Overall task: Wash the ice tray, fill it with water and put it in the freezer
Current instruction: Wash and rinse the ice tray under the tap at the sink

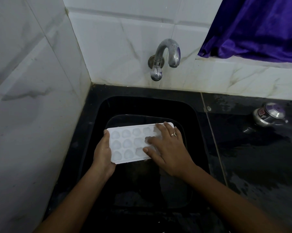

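A white plastic ice tray [126,145] with three rows of rounded pockets is held level over the black sink [197,132]. My left hand [103,155] grips its left short edge, thumb on the rim and fingers underneath. My right hand [167,148] lies flat on the tray's right half, fingers spread and straight across the pockets; a ring shows on one finger. The pockets under that hand are hidden. No water runs from the metal tap [167,56] on the wall above.
White marble-look tiles close the left side and back. The black counter [259,157] right of the sink is wet. A steel pressure-cooker lid [270,115] sits on it near the wall. A purple curtain [259,26] hangs at the upper right.
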`<state>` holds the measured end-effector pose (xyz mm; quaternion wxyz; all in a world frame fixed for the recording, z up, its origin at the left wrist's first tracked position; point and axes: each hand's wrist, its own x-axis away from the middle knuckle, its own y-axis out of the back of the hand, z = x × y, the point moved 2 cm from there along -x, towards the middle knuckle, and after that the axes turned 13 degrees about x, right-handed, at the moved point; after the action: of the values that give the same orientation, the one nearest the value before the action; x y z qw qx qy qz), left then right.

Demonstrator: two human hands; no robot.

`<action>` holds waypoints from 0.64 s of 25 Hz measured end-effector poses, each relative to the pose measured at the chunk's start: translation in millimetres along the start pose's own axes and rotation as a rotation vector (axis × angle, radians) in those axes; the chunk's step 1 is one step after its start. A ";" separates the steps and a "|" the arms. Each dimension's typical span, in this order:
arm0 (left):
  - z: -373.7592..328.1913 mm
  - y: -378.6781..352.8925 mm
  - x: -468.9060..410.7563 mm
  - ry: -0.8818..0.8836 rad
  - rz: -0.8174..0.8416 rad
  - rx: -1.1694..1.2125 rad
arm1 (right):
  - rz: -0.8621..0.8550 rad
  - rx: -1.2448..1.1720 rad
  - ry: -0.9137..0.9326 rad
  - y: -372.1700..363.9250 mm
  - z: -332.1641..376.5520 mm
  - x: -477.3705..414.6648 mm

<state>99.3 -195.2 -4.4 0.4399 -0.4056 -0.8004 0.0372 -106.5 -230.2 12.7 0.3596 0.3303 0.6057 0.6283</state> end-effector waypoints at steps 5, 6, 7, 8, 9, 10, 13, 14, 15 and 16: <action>0.2 -1.2 -0.3 0.004 -0.006 -0.015 | 0.020 -0.001 0.030 -0.4 1.0 2.6; 0.2 -0.7 -0.9 -0.002 -0.008 -0.016 | 0.016 -0.001 0.030 1.0 -1.6 2.2; 0.5 -0.7 -0.8 -0.003 -0.007 -0.011 | 0.013 -0.012 0.015 2.4 -3.8 0.8; 1.2 -1.5 -0.6 0.001 -0.006 -0.004 | 0.012 -0.025 -0.004 4.1 -4.3 -0.9; 2.2 -2.5 -0.3 0.008 -0.003 -0.001 | 0.015 -0.030 -0.015 4.3 -3.2 -2.0; 2.6 -3.6 -0.1 0.010 -0.002 0.000 | 0.019 -0.024 -0.011 3.4 -1.4 -2.1; 0.5 -2.3 -1.5 -0.001 -0.009 0.001 | 0.014 0.006 0.028 0.2 -2.1 1.5; -0.2 -1.7 -1.6 -0.005 -0.007 0.002 | 0.009 0.001 0.019 1.0 -3.7 1.1; 0.1 -2.0 -1.0 -0.004 -0.002 0.004 | 0.006 -0.013 0.001 2.4 -4.4 -0.2; 1.1 -2.8 -0.4 0.000 0.001 0.006 | 0.006 -0.028 -0.014 3.8 -3.6 -2.2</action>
<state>96.9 -197.0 -4.1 0.4413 -0.4048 -0.7999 0.0398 -108.6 -234.0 16.3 0.3666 0.3314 0.5935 0.6352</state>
